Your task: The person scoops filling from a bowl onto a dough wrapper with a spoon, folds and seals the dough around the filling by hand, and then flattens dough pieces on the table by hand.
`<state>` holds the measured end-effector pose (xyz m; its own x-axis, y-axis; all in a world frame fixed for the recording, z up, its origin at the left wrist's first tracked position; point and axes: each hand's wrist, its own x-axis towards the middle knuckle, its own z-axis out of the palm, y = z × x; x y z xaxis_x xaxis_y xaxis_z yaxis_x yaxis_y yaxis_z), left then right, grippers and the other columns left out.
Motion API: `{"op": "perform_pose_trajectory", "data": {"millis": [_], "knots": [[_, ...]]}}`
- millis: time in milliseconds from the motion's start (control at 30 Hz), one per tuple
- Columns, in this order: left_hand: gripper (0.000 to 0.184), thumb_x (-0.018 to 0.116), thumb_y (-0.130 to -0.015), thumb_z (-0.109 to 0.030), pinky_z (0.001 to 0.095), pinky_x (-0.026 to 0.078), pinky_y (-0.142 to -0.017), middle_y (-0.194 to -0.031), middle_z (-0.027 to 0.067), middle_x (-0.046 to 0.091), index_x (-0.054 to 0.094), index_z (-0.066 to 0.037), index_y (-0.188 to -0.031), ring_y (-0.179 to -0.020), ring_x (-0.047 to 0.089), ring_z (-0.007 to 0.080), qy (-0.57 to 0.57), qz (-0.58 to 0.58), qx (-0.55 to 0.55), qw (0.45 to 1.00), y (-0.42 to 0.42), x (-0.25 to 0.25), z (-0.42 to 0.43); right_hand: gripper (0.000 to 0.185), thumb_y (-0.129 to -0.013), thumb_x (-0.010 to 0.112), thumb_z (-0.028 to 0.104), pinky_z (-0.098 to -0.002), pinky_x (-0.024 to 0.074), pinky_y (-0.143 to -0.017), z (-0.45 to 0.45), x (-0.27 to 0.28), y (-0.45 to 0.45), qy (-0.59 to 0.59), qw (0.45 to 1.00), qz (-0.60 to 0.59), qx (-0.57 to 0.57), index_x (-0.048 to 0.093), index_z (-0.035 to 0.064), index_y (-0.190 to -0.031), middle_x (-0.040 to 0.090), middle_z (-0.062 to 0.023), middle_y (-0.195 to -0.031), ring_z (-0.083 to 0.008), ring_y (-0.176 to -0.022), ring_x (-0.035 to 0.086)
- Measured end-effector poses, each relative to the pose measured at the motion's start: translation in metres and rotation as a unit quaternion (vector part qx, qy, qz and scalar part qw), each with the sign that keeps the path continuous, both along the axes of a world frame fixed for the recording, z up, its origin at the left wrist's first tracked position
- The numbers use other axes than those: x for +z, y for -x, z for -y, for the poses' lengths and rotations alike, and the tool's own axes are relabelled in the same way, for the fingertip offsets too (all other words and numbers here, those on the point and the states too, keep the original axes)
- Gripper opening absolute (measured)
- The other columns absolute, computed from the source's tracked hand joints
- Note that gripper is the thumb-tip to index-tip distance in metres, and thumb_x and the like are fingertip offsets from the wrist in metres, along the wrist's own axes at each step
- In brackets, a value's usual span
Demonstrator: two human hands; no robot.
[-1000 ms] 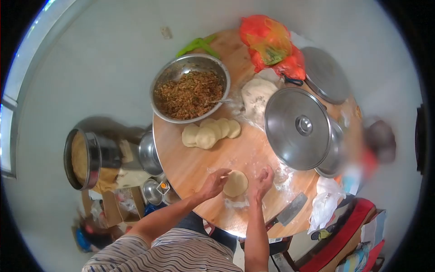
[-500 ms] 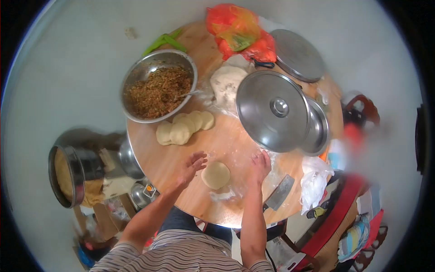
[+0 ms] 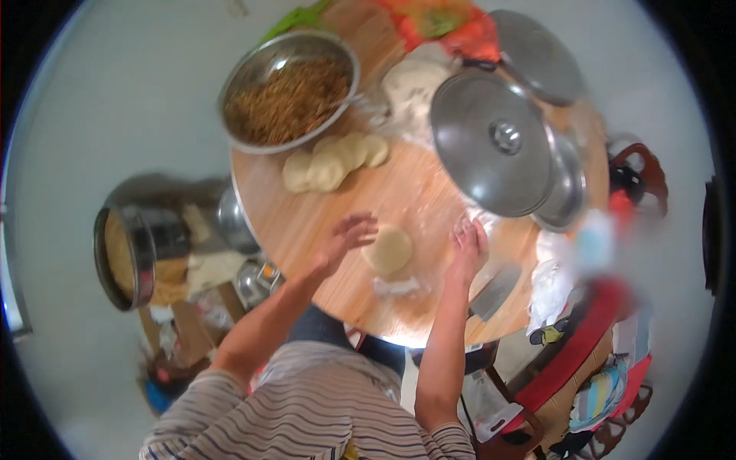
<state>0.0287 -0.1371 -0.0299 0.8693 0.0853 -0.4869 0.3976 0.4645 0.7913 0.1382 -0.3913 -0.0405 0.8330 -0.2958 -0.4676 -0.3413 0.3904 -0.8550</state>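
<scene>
A flat round of pale dough (image 3: 389,251) lies on the floured wooden table (image 3: 307,222), between my two hands. My left hand (image 3: 349,238) is at the left edge of the dough round, its fingers spread and nothing seen in them. To the right, apart from the dough, my right hand (image 3: 469,239) is raised with fingers loosely bent and slightly apart, nothing visible in it. Several overlapping dough rounds (image 3: 327,166) lie farther back on the left, below a steel bowl (image 3: 353,77) of brown minced filling (image 3: 287,103).
A steel lid (image 3: 479,165) partly covers a metal basin (image 3: 569,184) at the right. Behind are a larger dough mass (image 3: 414,84), an orange-red bag (image 3: 471,38) and a round metal lid (image 3: 537,54). A cleaver (image 3: 497,293) lies near the right front edge, beside white plastic (image 3: 548,287).
The camera view has shifted and tilted. Compared with one second ago, my right hand has moved away from the dough round, and my left hand has opened its fingers beside it.
</scene>
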Motion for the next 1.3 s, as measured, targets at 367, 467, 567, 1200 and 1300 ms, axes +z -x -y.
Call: {"op": "perform_pose_trajectory", "data": {"millis": [367,467,567,1200,1300], "knots": [[0.043,0.062,-0.105,-0.016,0.0428,0.056,-0.103,-0.136,0.0149,0.063,0.053,0.004,-0.141,-0.118,0.067,0.0249,-0.025,-0.118,0.162,0.979,0.095,0.026,-0.046,0.031,-0.101,0.067,0.018,-0.0292,0.0566,-0.079,-0.051,-0.013,0.069,-0.014,0.979,-0.051,0.196,0.064,-0.0011,-0.125,0.068,-0.0075,-0.106,-0.0160,-0.090,0.065],[0.042,0.060,-0.105,-0.015,0.0429,0.056,-0.103,-0.136,0.0153,0.063,0.052,0.004,-0.142,-0.118,0.067,0.0251,-0.029,-0.108,0.195,0.975,0.109,0.018,-0.061,0.030,-0.101,0.066,0.017,-0.0294,0.0572,-0.078,-0.063,-0.012,0.072,-0.022,0.973,-0.054,0.222,0.064,-0.0009,-0.125,0.068,-0.0082,-0.108,-0.0172,-0.088,0.066],[0.044,0.059,-0.106,-0.017,0.0435,0.056,-0.104,-0.137,0.0163,0.062,0.049,0.004,-0.143,-0.120,0.066,0.0255,-0.009,-0.081,0.277,0.957,0.104,0.003,-0.094,0.028,-0.102,0.064,0.015,-0.0287,0.0576,-0.076,-0.077,-0.012,0.072,-0.005,0.969,-0.048,0.242,0.064,-0.0008,-0.124,0.069,-0.0083,-0.108,-0.0166,-0.089,0.067],[0.096,0.048,-0.097,-0.077,0.0588,0.036,-0.120,-0.163,0.0163,0.038,0.029,-0.010,-0.163,-0.146,0.042,0.0370,0.078,0.062,0.285,0.953,-0.055,-0.009,-0.296,0.023,-0.101,0.064,0.013,-0.0298,0.0579,-0.079,-0.156,-0.005,0.006,-0.049,0.981,-0.001,0.189,0.064,-0.0002,-0.120,0.067,-0.0062,-0.103,-0.0143,-0.084,0.066],[0.084,0.040,-0.103,-0.070,0.0541,0.035,-0.122,-0.162,0.0129,0.042,0.032,-0.010,-0.161,-0.147,0.042,0.0337,0.120,0.166,0.271,0.941,-0.066,-0.002,-0.300,0.023,-0.101,0.064,0.013,-0.0308,0.0572,-0.079,-0.156,-0.003,-0.006,-0.046,0.985,-0.006,0.169,0.064,0.0012,-0.121,0.068,-0.0061,-0.103,-0.0148,-0.085,0.066]]}}
